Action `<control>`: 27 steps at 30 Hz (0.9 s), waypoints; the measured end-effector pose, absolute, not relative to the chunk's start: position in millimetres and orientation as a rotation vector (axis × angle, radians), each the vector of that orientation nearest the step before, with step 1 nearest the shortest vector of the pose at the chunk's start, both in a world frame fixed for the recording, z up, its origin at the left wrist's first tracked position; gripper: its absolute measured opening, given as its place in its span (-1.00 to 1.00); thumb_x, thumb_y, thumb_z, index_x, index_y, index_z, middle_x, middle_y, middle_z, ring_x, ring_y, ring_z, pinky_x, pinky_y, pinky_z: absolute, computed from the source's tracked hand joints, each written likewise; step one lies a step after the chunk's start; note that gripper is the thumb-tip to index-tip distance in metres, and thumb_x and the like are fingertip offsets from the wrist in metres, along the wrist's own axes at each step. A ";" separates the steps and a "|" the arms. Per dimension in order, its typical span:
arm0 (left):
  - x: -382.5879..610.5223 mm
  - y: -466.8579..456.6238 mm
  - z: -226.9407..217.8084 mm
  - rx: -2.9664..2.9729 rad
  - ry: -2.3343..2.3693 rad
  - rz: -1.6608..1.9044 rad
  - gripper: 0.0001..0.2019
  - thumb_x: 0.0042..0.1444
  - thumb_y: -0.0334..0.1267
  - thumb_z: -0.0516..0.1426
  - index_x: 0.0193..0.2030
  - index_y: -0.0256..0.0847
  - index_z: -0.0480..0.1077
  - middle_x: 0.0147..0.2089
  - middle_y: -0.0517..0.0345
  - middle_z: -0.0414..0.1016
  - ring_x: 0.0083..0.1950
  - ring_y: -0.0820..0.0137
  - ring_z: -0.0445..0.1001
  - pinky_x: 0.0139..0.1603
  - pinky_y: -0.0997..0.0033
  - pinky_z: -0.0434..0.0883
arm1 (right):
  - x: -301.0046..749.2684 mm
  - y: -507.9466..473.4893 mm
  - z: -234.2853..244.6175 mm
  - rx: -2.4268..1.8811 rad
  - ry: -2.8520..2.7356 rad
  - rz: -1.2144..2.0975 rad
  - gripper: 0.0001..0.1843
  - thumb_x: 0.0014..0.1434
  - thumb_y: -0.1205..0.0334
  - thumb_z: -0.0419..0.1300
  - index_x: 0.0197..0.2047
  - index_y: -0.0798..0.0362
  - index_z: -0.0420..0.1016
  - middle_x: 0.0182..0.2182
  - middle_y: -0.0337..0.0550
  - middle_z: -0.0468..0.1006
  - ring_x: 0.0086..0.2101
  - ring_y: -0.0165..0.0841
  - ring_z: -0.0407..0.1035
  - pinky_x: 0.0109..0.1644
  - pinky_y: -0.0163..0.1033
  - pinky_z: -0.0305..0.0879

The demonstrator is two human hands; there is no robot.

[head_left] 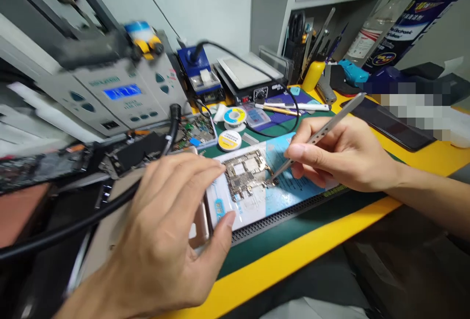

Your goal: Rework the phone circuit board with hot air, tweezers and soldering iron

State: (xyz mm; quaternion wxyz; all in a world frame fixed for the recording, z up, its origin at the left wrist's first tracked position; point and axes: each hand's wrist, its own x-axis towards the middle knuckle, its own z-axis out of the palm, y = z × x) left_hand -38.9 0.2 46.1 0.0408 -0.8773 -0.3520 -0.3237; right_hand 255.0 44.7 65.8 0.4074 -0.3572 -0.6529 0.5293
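A pair of metal tweezers [325, 133] with small holes along its arms is pinched in my right hand [345, 155]. Its tip points down at the right end of a phone logic board [246, 177], by a small dark round part [275, 181]; whether it touches cannot be made out. The board lies flat on a white and blue printed pad [282, 196]. At the board's left edge my left hand [169, 216] has its fingers stretched out and thumb apart, fingertips close to or on the edge. A rose-gold phone shell [200, 223] lies partly behind that hand.
A hot-air station [125, 93] stands at the back left, its black hose [121, 199] running across the left side. Solder spools [229, 140], a tray of circuit boards [196, 133] and a heating plate [253, 76] sit behind. A black phone [396, 125] lies at right.
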 end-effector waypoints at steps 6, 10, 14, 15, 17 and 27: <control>-55.4 9.0 66.6 -2.352 -1.192 -1.109 -0.76 0.36 -0.19 0.22 0.13 -0.08 0.48 -0.02 0.00 0.65 0.03 0.17 0.61 0.12 -0.03 0.61 | 265.3 50.1 50.9 -0.853 -1.717 1.252 -0.59 0.35 -0.06 0.48 -0.44 -0.01 0.63 -0.70 -0.25 0.49 -0.75 -0.42 0.29 -0.76 -0.30 0.10; -93.0 50.1 127.5 -1.973 -1.485 -1.258 -0.68 0.45 0.04 0.23 0.04 -0.18 0.55 -0.03 0.08 0.65 -0.05 0.32 0.64 0.08 0.13 0.66 | 268.4 55.4 42.0 -0.755 -1.748 1.214 -0.51 0.32 -0.13 0.47 -0.54 -0.04 0.62 -0.67 -0.15 0.51 -0.74 -0.35 0.33 -0.76 -0.22 0.15; -119.0 121.6 218.7 -1.579 -1.840 -1.282 -0.63 0.41 0.03 0.27 0.14 -0.22 0.53 0.12 0.01 0.63 0.09 0.22 0.64 0.17 0.01 0.65 | 267.9 54.7 41.2 -0.906 -1.617 1.262 -0.46 0.25 -0.29 0.46 -0.51 -0.03 0.60 -0.72 -0.20 0.45 -0.73 -0.35 0.28 -0.69 -0.22 0.13; -120.5 140.1 238.4 -1.537 -1.920 -1.265 -0.61 0.41 0.03 0.27 0.17 -0.22 0.52 0.14 0.00 0.62 0.11 0.21 0.64 0.18 0.00 0.65 | 267.5 54.6 42.6 -0.922 -1.600 1.256 -0.44 0.23 -0.31 0.46 -0.50 -0.02 0.59 -0.73 -0.20 0.44 -0.72 -0.36 0.27 -0.67 -0.23 0.12; -118.0 171.9 267.5 -1.512 -2.038 -1.219 -0.57 0.40 0.05 0.28 0.20 -0.22 0.52 0.19 0.02 0.61 0.14 0.14 0.64 0.17 0.00 0.66 | 266.8 54.9 47.2 -0.956 -1.571 1.239 -0.41 0.20 -0.34 0.47 -0.51 0.01 0.56 -0.75 -0.21 0.42 -0.70 -0.37 0.25 -0.64 -0.25 0.08; -98.1 203.7 278.7 -1.497 -2.135 -1.087 -0.54 0.39 0.00 0.31 0.29 -0.18 0.47 0.29 -0.07 0.55 0.22 0.14 0.61 0.22 -0.03 0.65 | 271.5 60.1 56.9 -0.930 -1.522 1.246 -0.44 0.20 -0.34 0.43 -0.45 -0.01 0.55 -0.79 -0.30 0.37 -0.70 -0.36 0.19 -0.56 -0.24 0.10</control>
